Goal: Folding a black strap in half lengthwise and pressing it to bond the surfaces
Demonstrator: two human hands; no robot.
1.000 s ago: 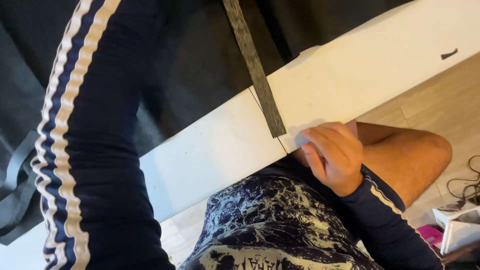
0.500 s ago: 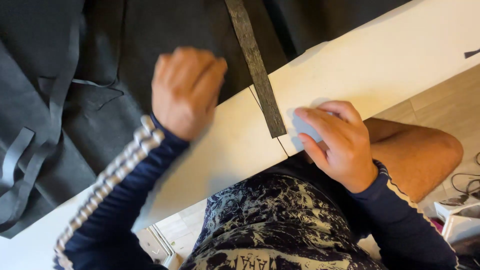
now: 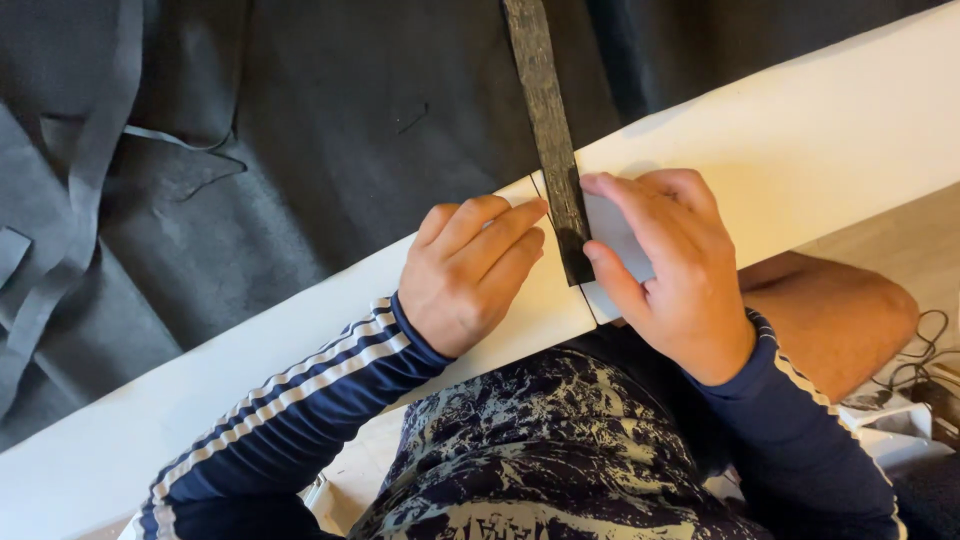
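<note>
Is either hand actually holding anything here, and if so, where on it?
Nothing is lifted. Both hands, left hand and right hand, press fingertips against the near end of the dark fabric strip on the white table.

A strip (image 3: pixel 548 120) lies on the table (image 3: pixel 800 130) between left hand (image 3: pixel 470 275) and right hand (image 3: pixel 675 270).

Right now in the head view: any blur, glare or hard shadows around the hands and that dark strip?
Head view: sharp, no motion blur on the left hand or right hand; soft even light, no glare on the white table edge; faint shadows under the fingers; the dark strip shows its texture clearly, while the black fabric reads low in contrast.
</note>
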